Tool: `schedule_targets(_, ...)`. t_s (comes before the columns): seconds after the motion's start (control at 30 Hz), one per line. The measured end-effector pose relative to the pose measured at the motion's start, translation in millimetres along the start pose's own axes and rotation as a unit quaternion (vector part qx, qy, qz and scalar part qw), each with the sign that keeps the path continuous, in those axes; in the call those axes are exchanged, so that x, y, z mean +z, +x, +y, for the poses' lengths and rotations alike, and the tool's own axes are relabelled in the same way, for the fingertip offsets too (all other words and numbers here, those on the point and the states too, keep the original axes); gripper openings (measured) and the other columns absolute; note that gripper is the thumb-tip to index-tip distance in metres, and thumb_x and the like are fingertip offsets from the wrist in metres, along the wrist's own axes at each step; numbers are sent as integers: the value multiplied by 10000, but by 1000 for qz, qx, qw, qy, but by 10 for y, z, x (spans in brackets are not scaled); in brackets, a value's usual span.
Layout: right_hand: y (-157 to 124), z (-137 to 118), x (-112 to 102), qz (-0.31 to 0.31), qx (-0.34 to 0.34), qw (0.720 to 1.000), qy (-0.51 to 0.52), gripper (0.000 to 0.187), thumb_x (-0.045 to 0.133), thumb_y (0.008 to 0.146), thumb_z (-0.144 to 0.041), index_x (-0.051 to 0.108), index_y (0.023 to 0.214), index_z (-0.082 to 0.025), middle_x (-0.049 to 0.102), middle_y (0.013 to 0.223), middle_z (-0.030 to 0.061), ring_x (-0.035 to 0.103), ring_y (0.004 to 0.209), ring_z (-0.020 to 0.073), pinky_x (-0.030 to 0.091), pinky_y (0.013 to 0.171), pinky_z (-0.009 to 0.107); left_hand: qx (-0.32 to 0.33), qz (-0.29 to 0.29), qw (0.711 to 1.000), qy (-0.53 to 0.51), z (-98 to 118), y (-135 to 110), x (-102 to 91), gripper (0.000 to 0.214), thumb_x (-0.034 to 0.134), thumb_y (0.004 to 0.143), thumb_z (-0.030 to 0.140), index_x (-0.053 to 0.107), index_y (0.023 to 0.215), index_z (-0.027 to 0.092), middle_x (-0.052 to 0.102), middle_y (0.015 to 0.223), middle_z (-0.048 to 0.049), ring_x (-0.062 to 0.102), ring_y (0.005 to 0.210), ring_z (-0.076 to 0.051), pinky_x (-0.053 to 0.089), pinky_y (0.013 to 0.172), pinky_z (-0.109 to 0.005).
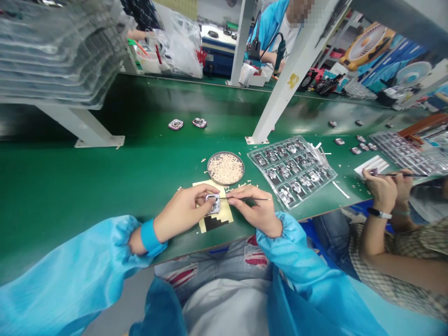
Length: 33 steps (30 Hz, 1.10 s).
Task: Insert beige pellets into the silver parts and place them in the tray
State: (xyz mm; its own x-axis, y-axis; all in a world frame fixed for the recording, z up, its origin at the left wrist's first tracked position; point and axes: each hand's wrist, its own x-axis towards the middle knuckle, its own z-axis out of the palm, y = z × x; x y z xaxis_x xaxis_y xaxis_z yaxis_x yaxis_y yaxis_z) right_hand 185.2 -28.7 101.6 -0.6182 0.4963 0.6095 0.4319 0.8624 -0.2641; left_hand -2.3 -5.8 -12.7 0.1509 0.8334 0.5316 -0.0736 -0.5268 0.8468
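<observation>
Between its thumb and fingers, my left hand (187, 205) grips a small squarish device housing (212, 204) with a pale rim and parts inside. My right hand (252, 207) pinches a thin dark tool like tweezers (247, 199), its tip reaching the housing's right side. Whether the tip holds anything is too small to tell. Under both hands lies a yellow sheet (224, 215) with dark pieces along its lower part. Just beyond them stands a round dish (226, 168) full of tiny beige and dark pieces, some scattered around it.
Right of the dish lies a clear plastic tray (296, 170) of device parts. Two more housings (175, 124) sit farther back. White posts (276, 88) rise from the green bench (157, 163). Stacked clear trays (52, 56) fill the upper left. A co-worker's hands (385, 189) work at the right.
</observation>
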Motion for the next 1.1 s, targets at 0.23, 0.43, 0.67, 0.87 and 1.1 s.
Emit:
schedule_targets(0.23, -21, -32, -29, 6, 24, 1000, 7, 117, 747, 851, -215, 660, 929, -222, 744, 913, 50, 713, 879, 198, 593, 815, 364, -16, -18, 999, -25, -22, 5, -4, 328, 589, 886, 365, 669, 1155, 194, 738, 938, -50, 699, 770, -199, 552, 664, -262)
schedule_targets(0.43, -44, -23, -66, -24, 34, 999, 32, 128, 756, 841, -197, 664, 928, -215, 741, 915, 54, 708, 876, 195, 588, 816, 361, -15, -18, 999, -29, -29, -8, -8, 351, 576, 821, 225, 659, 1161, 195, 728, 965, -46, 692, 785, -193, 550, 670, -256)
schedule_targets(0.67, -38, -12, -56, -48, 66, 996, 28, 138, 755, 848, -246, 668, 950, -214, 745, 939, 57, 713, 896, 193, 585, 850, 362, -11, -20, 999, -26, -23, -7, -5, 342, 597, 818, 245, 661, 1148, 188, 723, 904, -40, 663, 700, -166, 536, 631, -244)
schedule_targets(0.87, -51, -14, -31, -14, 51, 995, 86, 138, 768, 830, -215, 635, 864, -207, 756, 901, 60, 729, 872, 206, 605, 801, 375, -17, -15, 997, -68, 7, -5, -1, 313, 642, 824, 273, 640, 1125, 188, 716, 992, -60, 682, 775, -182, 550, 686, -270)
schedule_targets(1.1, -96, -52, 72, 78, 75, 967, 232, 200, 762, 849, -232, 565, 876, -209, 754, 900, 62, 737, 827, 209, 621, 695, 360, -41, -78, 974, -208, 195, -23, -95, 336, 719, 818, 324, 606, 1091, 164, 718, 976, -83, 695, 859, -202, 558, 742, -282)
